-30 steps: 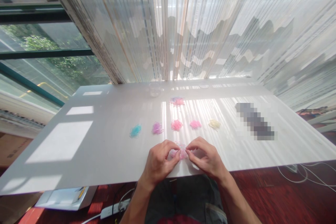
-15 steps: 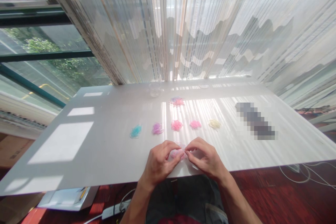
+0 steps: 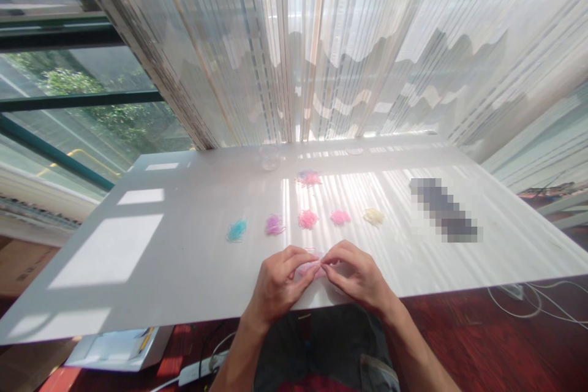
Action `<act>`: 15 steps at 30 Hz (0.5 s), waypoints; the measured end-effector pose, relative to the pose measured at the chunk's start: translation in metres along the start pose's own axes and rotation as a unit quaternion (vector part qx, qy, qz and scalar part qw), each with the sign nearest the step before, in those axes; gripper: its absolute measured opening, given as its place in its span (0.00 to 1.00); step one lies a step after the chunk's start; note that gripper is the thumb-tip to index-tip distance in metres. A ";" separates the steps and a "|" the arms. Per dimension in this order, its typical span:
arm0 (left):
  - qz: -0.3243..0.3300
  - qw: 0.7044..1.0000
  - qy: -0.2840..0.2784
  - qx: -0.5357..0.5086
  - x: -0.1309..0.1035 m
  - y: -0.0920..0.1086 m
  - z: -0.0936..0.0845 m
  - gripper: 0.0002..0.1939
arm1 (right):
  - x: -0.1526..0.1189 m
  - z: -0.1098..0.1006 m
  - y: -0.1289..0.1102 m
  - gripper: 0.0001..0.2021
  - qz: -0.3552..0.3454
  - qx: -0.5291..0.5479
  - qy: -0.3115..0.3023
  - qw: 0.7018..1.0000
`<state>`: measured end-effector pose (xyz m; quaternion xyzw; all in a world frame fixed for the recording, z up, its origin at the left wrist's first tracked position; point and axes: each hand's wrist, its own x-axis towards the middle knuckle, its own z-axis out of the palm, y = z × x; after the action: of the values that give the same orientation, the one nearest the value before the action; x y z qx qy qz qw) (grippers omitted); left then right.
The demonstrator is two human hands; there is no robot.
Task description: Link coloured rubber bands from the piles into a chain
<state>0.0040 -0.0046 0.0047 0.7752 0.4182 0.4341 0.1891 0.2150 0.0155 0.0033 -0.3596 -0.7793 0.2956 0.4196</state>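
Hands meet at near tabletop point(image 3: 138, 257) edge: left hand point(image 3: 278, 282) and right hand point(image 3: 361, 275), fingers pinched nearly shut on pale pink rubber bands point(image 3: 309, 267). Colour-sorted piles (teal point(image 3: 236, 230) to yellow point(image 3: 373, 216)) line up just beyond.

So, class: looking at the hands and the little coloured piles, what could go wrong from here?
1. Both hands, left hand and right hand, pinch the pale pink clump close to the table edge; loose pieces might drop off.
2. A sleeve or wrist reaching forward could scatter the pink pile and purple pile just beyond.
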 end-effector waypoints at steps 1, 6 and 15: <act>0.002 1.000 0.001 -0.001 0.000 0.000 0.000 0.05 | 0.000 0.000 0.000 0.05 -0.001 -0.001 0.000 1.000; 0.002 1.000 0.003 -0.006 0.000 0.000 0.000 0.05 | 0.000 0.000 -0.001 0.05 0.001 0.001 -0.003 1.000; -0.003 1.000 0.005 -0.008 0.001 0.002 0.000 0.03 | 0.000 0.000 -0.001 0.05 0.001 -0.006 0.002 1.000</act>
<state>0.0052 -0.0049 0.0063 0.7704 0.4177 0.4408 0.1943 0.2148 0.0153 0.0040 -0.3637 -0.7798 0.2904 0.4187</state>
